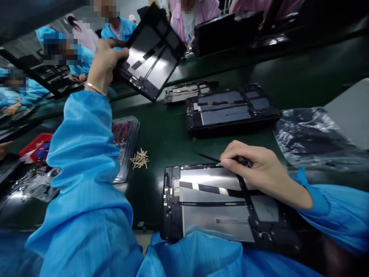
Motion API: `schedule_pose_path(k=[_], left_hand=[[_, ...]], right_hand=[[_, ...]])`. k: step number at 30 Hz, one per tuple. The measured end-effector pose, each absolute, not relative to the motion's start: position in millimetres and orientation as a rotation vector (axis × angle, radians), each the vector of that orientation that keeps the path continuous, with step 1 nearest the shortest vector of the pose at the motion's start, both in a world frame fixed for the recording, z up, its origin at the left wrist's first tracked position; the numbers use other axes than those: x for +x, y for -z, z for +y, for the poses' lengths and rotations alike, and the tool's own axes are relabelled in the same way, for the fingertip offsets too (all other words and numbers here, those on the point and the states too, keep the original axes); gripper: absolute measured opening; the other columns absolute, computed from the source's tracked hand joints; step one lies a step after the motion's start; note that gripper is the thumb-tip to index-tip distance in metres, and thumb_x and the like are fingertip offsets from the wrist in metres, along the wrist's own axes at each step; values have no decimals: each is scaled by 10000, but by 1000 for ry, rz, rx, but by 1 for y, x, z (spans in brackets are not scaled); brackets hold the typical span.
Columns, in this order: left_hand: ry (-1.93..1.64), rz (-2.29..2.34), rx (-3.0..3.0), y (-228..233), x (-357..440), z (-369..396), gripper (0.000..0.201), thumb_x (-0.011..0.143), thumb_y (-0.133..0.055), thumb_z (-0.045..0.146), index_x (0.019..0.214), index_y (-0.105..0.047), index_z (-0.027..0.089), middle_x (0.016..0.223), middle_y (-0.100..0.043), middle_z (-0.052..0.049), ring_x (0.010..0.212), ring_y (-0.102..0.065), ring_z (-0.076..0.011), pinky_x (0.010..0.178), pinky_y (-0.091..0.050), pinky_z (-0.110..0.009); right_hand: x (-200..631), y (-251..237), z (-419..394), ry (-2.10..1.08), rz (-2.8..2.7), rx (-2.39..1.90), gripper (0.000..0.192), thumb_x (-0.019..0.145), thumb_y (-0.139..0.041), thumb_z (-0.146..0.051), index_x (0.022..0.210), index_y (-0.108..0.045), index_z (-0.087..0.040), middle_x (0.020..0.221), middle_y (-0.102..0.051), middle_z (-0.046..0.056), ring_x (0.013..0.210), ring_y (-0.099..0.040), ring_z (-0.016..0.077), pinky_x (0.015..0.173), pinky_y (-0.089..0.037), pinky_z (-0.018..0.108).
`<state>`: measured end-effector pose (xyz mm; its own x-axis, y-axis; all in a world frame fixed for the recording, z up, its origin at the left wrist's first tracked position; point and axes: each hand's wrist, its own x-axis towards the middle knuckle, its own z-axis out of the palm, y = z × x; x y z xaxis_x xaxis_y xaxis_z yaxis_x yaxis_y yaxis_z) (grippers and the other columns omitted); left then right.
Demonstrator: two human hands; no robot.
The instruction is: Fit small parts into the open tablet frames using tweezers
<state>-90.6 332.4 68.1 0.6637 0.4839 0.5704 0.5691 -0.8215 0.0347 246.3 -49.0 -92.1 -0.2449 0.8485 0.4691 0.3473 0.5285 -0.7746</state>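
Note:
My left hand (105,63) is raised over the belt and grips the lower left corner of an opened tablet frame (152,50), tilted with its inner side toward me. My right hand (256,167) rests on a second open tablet (213,206) lying flat in front of me and pinches a thin black pointed tool (209,157), whose tip pokes out to the left above the tablet's top edge. Both arms wear blue sleeves.
Another open tablet (230,109) lies on the dark green belt (161,130), with a fourth (187,91) behind it. A small heap of wooden sticks (140,159), a clear plastic tray (127,142), a red bin (34,148) and crumpled plastic wrap (311,136) surround me. Several co-workers sit across.

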Motion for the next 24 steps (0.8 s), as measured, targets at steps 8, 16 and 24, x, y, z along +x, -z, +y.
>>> schedule_pose_path(k=[8, 16, 24], left_hand=[[675, -952, -3399, -20, 46, 325, 757, 1031, -600, 657, 1502, -487, 75, 1349, -739, -42, 929, -623, -97, 1058, -608, -468], [419, -799, -3476, 10, 89, 309, 774, 991, -604, 711, 1453, -507, 98, 1486, -659, -80, 1114, -639, -142, 1153, -543, -569], [1031, -712, -3133, 12, 9, 154, 325, 1028, -603, 287, 1332, -660, 186, 1307, -744, -45, 1228, -706, -200, 1118, -582, -412]], right_hand=[[246, 90, -54, -751, -1761, -1001, 174, 1024, -667, -285, 870, -706, -213, 807, -666, -20, 726, -593, 103, 649, -453, 239], [247, 85, -50, -793, -1771, -1105, 216, 1017, -646, -368, 940, -741, -191, 900, -737, 29, 810, -663, 160, 711, -498, 276], [265, 76, -55, -589, -1762, -1403, 205, 902, -726, -379, 807, -752, -199, 770, -728, 8, 681, -608, 155, 610, -406, 306]])
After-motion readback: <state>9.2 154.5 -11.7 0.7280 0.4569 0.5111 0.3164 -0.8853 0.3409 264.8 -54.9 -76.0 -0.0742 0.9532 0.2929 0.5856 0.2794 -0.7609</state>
